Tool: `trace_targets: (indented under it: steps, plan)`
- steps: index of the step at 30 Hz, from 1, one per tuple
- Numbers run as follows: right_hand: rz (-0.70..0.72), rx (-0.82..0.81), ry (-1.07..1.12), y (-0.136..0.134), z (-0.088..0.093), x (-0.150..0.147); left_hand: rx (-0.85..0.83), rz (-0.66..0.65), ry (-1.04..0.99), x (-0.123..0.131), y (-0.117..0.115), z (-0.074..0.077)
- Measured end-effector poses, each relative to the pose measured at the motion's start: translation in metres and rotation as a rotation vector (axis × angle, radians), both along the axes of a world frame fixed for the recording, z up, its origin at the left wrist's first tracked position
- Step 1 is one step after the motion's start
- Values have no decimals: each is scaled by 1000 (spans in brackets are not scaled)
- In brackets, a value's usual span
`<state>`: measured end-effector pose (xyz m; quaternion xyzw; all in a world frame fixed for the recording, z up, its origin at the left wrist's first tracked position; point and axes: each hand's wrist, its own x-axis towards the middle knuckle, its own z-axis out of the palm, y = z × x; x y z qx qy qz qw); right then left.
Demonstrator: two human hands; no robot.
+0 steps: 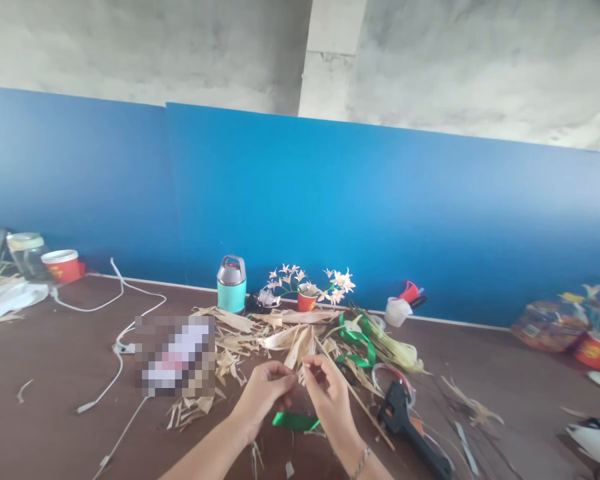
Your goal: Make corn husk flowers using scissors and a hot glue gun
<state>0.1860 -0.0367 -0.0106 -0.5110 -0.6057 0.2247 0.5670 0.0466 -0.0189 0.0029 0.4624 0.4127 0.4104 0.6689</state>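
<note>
Both hands meet low in the middle, fingertips pinched close together around a small pale piece (pixel 301 375), too small to make out well. My left hand (pixel 270 392) has its thumb and forefinger pressed together beside it. My right hand (pixel 326 388) pinches from the other side, with a bracelet on its wrist. Just below the fingers lies a green ribbon piece (pixel 296 421). Dry pale husks (pixel 300 343) spread behind the hands.
A black glue gun (pixel 413 427) lies at the right, near scissors-like metal (pixel 466 448). Behind stand a turquoise flask (pixel 231 293) and a red cup (pixel 307 303) of pale flowers. White cables (pixel 117 373) and a blurred-out object (pixel 176 357) lie left. A blue partition (pixel 380 213) rises behind.
</note>
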Motion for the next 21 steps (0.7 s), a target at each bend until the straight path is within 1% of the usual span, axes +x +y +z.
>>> trace_targets:
  steps: [11, 16, 19, 21]
  plan:
    - [8, 11, -37, -3, 4, -2, -2, 21, 11, 1, -2, 3]
    - [29, -14, 31, -6, 8, -3, 27, 34, 76, 1, 0, 1]
    - [31, -25, 78, -8, 10, -2, 38, 52, 113, 0, 0, 3]
    - [9, -36, 104, -9, 11, -2, 49, 60, 114, -1, 0, 6]
